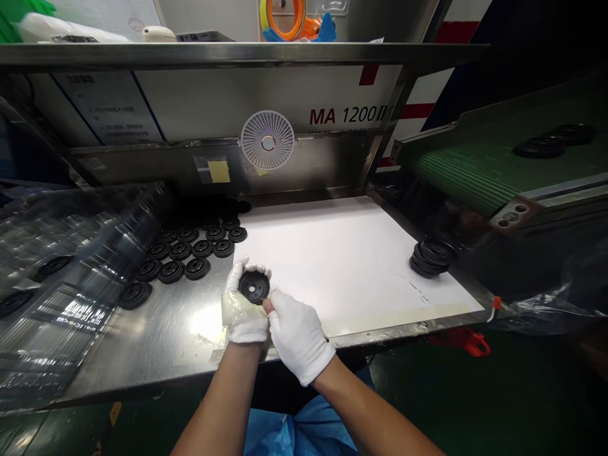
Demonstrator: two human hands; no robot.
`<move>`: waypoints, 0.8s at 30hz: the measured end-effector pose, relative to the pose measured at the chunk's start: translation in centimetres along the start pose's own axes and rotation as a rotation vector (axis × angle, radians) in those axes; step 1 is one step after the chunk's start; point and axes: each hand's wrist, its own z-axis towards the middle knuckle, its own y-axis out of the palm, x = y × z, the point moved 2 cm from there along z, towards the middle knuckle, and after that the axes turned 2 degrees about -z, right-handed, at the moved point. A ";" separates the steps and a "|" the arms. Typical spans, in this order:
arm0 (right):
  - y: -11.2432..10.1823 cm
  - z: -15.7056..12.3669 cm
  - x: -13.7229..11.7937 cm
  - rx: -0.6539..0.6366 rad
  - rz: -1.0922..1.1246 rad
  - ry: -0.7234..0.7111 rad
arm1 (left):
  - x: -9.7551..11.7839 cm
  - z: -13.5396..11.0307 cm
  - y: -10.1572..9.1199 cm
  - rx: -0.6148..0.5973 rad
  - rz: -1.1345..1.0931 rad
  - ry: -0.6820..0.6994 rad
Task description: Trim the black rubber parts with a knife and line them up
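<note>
One black wheel sits in the left hand, gloved and curled around its rim; its underside is hidden. At its lower edge is the right hand, whose grip I cannot tell. Beyond, the farthest wheels seem lost in shadow.

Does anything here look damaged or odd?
Two things: thin dark marks mar the flat white rectangular sheet near its right end, standing out against the pale surface; and one bare fingertip shows on the white-gloved right hand, perhaps intentionally.
</note>
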 end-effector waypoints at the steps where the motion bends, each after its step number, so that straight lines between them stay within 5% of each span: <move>1: 0.0 0.0 0.0 0.000 0.003 -0.003 | 0.1 -0.1 0.0 -0.001 0.000 0.008; 7: -0.1 0.2 1.2 0.003 0.012 0.005 | 0.6 -1.0 0.1 -0.110 0.101 -0.177; 17: 0.1 -0.5 -0.2 -0.002 0.039 -0.009 | 0.1 -0.2 -0.1 -0.007 -0.002 -0.052; 24: -0.1 -0.1 1.0 0.007 0.037 0.046 | 0.2 -0.8 -0.2 -0.054 0.025 -0.201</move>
